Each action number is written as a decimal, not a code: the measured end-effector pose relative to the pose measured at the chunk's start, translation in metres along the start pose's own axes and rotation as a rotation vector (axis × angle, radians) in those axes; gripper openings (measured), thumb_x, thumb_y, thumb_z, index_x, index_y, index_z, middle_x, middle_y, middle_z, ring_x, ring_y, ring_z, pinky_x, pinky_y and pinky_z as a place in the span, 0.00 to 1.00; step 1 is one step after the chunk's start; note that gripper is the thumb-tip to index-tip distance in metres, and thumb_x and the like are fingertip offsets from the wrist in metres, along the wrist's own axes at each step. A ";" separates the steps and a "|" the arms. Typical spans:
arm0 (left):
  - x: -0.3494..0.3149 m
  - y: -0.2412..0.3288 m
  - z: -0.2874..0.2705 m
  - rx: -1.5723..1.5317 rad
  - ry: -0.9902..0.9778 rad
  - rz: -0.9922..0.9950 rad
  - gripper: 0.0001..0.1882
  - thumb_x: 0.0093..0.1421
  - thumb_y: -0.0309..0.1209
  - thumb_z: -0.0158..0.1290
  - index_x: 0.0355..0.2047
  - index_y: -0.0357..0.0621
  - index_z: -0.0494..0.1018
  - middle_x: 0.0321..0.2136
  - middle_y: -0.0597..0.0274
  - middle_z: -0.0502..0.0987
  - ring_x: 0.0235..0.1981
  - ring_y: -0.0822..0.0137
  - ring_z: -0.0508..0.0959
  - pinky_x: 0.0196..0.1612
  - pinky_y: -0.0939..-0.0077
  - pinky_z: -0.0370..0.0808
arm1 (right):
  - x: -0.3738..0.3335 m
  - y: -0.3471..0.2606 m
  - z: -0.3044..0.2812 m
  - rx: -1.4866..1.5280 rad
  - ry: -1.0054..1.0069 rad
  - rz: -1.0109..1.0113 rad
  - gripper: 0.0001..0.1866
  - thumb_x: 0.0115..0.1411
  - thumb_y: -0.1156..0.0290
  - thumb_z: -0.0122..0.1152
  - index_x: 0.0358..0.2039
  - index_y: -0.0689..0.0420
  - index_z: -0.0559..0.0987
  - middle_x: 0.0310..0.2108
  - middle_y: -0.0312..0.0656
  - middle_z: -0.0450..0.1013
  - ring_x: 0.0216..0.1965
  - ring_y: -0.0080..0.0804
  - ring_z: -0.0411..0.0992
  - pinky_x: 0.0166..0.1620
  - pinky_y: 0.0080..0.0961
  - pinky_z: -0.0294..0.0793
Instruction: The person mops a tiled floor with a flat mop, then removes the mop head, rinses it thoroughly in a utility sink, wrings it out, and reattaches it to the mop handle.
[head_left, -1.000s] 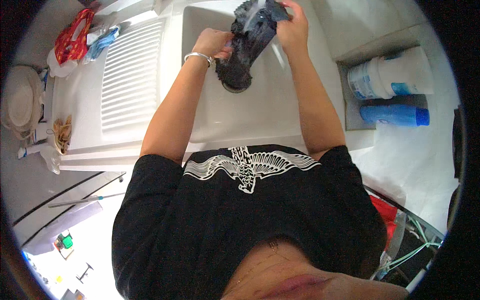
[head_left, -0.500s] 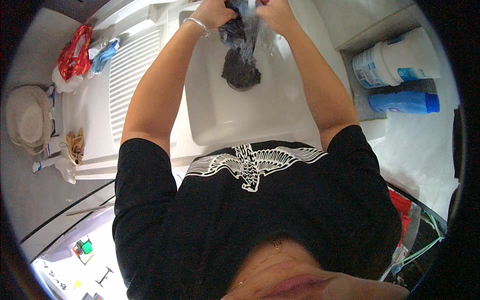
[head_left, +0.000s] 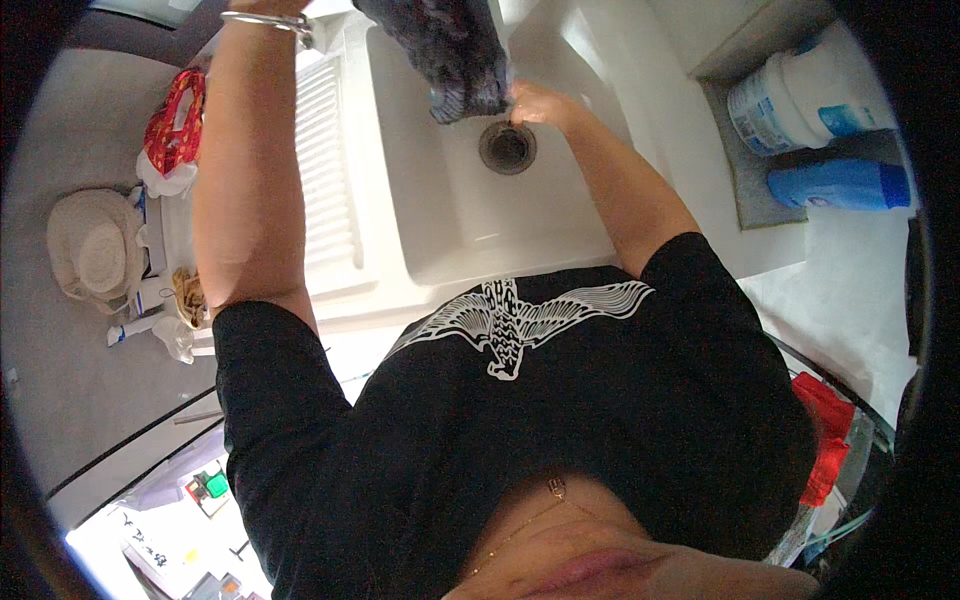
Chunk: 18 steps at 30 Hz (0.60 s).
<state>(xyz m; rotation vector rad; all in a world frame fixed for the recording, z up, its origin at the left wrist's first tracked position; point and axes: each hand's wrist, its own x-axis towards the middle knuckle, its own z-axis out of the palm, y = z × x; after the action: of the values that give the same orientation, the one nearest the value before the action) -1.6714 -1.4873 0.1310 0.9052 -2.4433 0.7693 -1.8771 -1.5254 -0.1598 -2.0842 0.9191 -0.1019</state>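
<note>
In the head view, a dark, crumpled cloth (head_left: 450,60) hangs over the upper part of the white sink basin (head_left: 450,215), running down from the top edge to a blunt lower end just beside the round metal drain (head_left: 507,150). The right hand (head_left: 541,103) is at the lower right corner of the cloth, its fingers curled in and seemingly touching the fabric; whether they pinch it or merely brush it, I cannot tell. The left forearm (head_left: 250,170) reaches up past the ribbed drainboard (head_left: 325,170), a silver bracelet (head_left: 268,20) at its wrist, but the left hand lies beyond the top edge, so I cannot tell whether it is spread or closed, or what it holds. The cloth looks soft and limp, with a thick, bunched, perhaps furry surface; over a sink it is probably soaked, so I would judge it heavy for its size, sagging toward its lower end and somewhat slippery, yet hardly fragile. A gathered fistful near the upper part should bear the weight better than a fingertip pinch at the edge, while the lower corner by the right hand offers a handy second hold for keeping the loose end in check.
</note>
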 end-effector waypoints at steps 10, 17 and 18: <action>-0.001 0.002 -0.018 0.085 -0.061 -0.463 0.06 0.42 0.24 0.51 0.21 0.32 0.71 0.23 0.46 0.73 0.25 0.52 0.71 0.30 0.68 0.68 | 0.024 0.024 0.065 0.424 0.429 0.038 0.19 0.58 0.59 0.44 0.47 0.55 0.67 0.42 0.53 0.68 0.45 0.46 0.66 0.49 0.35 0.62; -0.033 -0.025 0.012 0.142 0.319 0.097 0.10 0.40 0.20 0.52 0.27 0.37 0.69 0.23 0.45 0.70 0.25 0.48 0.70 0.28 0.66 0.68 | 0.030 0.013 0.078 0.410 0.334 0.102 0.28 0.51 0.56 0.56 0.50 0.57 0.64 0.43 0.50 0.68 0.46 0.41 0.65 0.52 0.30 0.58; -0.041 -0.031 0.014 0.155 0.185 0.076 0.20 0.39 0.17 0.51 0.36 0.38 0.65 0.26 0.49 0.70 0.25 0.51 0.71 0.29 0.67 0.69 | 0.027 0.007 0.074 0.505 0.344 0.130 0.28 0.51 0.57 0.57 0.48 0.58 0.65 0.42 0.50 0.68 0.45 0.41 0.65 0.51 0.32 0.60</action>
<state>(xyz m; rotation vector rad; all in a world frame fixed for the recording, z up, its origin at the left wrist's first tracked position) -1.6238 -1.4967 0.1087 0.7623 -2.2917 1.0333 -1.8334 -1.4961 -0.2193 -1.5576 1.0972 -0.5776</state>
